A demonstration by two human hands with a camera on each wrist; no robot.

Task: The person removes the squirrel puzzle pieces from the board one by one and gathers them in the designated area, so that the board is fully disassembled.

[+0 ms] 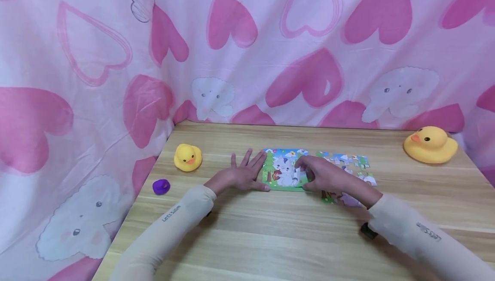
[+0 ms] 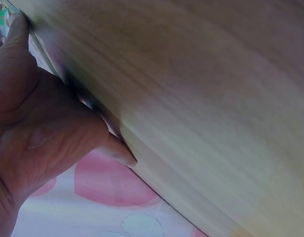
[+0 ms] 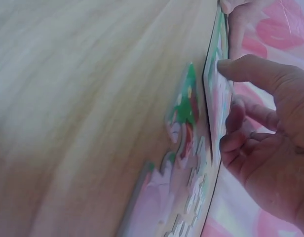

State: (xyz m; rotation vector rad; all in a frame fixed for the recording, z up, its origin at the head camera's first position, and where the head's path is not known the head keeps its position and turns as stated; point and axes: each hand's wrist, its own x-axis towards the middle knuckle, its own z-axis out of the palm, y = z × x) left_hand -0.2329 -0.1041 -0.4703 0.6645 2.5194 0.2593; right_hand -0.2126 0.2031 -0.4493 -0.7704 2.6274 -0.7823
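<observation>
A jigsaw puzzle (image 1: pixel 284 171) with a grey-white cartoon animal on a green and blue ground lies flat on the wooden table. Along its left edge my left hand (image 1: pixel 245 175) rests with fingers spread; the thumb touches the lower left corner. Over the puzzle's right part, my right hand (image 1: pixel 321 173) pinches a pale puzzle piece (image 1: pixel 297 177) between thumb and fingers, low against the picture. The right wrist view shows that thumb (image 3: pixel 236 69) at the puzzle's edge; the fingers partly hide the piece. Loose puzzle pieces (image 1: pixel 365 178) lie right of the puzzle, partly under my right forearm.
A small yellow duck (image 1: pixel 187 157) and a purple duck-like toy (image 1: pixel 161 186) stand on the left of the table (image 1: pixel 247 242). A larger yellow duck (image 1: pixel 431 145) sits at the back right. A pink heart-patterned curtain (image 1: pixel 247 66) hangs behind and on the left.
</observation>
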